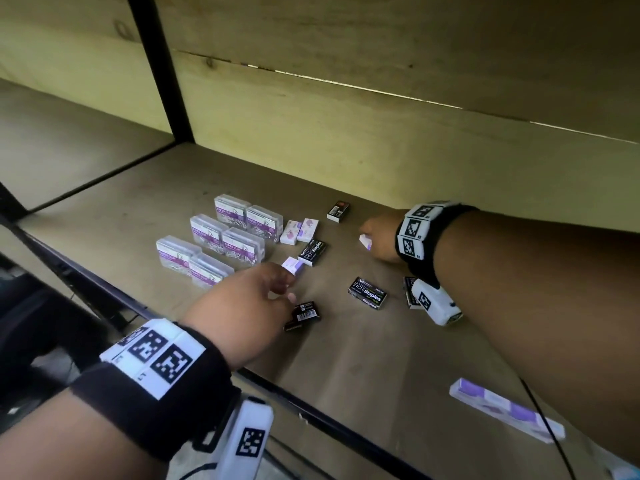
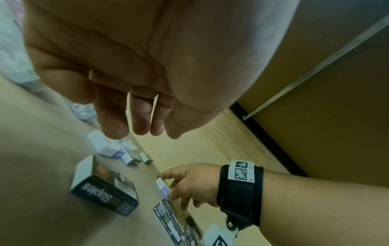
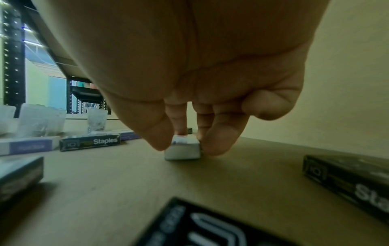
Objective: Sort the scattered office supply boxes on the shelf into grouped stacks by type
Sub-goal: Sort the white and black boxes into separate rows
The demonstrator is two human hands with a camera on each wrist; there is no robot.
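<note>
My right hand [image 1: 373, 242] reaches toward the back of the shelf and pinches a small white-and-purple box [image 3: 182, 150] that rests on the board, thumb on one side and fingers on the other. My left hand [image 1: 289, 285] hovers with relaxed fingers and holds nothing. Its fingertips are at another small white-and-purple box [image 1: 293, 265]; I cannot tell whether they touch it. Two more such boxes [image 1: 298, 231] lie beside several clear paper clip boxes [image 1: 214, 244] grouped at the left. Black staples boxes [image 1: 367, 293] lie scattered around both hands, one [image 1: 304, 315] just under my left hand.
The brown shelf board [image 1: 346, 368] has a black front rail and a black upright post [image 1: 159, 64] at the back left. A long white-and-purple box [image 1: 505, 408] lies near the front right edge. A wooden board hangs low overhead.
</note>
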